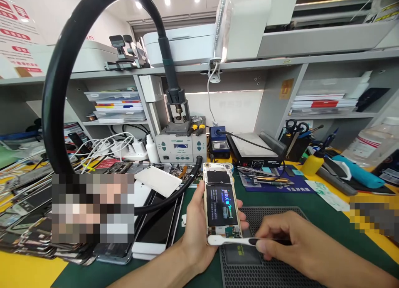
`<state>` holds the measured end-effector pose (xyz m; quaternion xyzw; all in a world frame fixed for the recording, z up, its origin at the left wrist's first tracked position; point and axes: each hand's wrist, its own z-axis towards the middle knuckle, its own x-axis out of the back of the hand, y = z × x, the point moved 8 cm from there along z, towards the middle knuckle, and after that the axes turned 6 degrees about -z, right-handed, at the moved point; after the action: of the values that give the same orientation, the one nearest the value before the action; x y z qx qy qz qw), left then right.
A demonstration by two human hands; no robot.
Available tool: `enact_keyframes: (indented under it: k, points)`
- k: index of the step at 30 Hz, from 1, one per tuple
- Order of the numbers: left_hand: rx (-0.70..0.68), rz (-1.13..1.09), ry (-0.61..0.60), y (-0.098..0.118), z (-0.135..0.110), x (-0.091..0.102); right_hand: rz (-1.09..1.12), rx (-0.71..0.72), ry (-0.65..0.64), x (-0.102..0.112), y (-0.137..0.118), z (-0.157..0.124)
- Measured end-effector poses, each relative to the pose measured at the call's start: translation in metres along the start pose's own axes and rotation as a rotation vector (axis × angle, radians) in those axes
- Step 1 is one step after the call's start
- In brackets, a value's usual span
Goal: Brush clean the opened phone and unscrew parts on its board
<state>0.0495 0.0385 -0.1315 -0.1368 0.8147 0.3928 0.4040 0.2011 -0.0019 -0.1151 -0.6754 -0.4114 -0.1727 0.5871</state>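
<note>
My left hand [195,223] cradles an opened smartphone [220,176] whose back is off. A black battery [222,207] with coloured print and some of the circuit board show inside it. In my right hand [282,240] is a toothbrush [232,240] with a white head and a dark handle, gripped between thumb and fingers. The brush head lies across the lower end of the phone; whether its bristles touch the board I cannot tell. Under both hands is a black textured mat [299,268] on a green work mat [82,276].
A thick black hose [56,97] arches over the left side from a hot-air station [182,148]. Phones and a white panel [158,180] lie to the left, partly behind a pixelated patch. Tweezers [264,178], a yellow bottle [312,163] and a blue tool [358,171] are at the right.
</note>
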Motion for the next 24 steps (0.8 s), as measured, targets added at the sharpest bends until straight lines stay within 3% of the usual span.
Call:
enact_keyframes:
  k: [4, 11, 24]
  points:
    - [0.008, -0.011, -0.021, 0.000, -0.001, -0.003, 0.025, 0.020, 0.038, -0.007, -0.010, 0.000]
    - [0.060, -0.051, -0.128, 0.009, -0.006, -0.009, -0.016, 0.053, 0.112, 0.015, -0.003, -0.004]
    - [0.119, -0.102, -0.106, -0.004, -0.005, -0.017, 0.010, 0.093, 0.138, 0.014, -0.008, -0.003]
